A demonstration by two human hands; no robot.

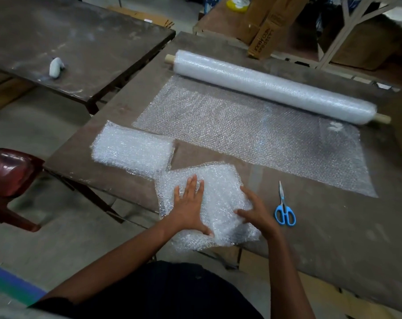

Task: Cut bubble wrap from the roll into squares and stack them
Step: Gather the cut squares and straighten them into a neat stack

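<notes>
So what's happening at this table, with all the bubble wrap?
A person is cutting bubble wrap into squares. Right now the left hand lies flat on a cut piece at the table's near edge, and the right hand holds its right side. The blue-handled scissors lie set down beside it. A stack of cut squares sits to the left, the roll partly unrolled behind.

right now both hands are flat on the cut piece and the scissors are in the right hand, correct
Not quite. The head view shows the scissors lying on the table, to the right of the right hand, held by nobody. The left hand and right hand do both rest on the cut piece.
</notes>
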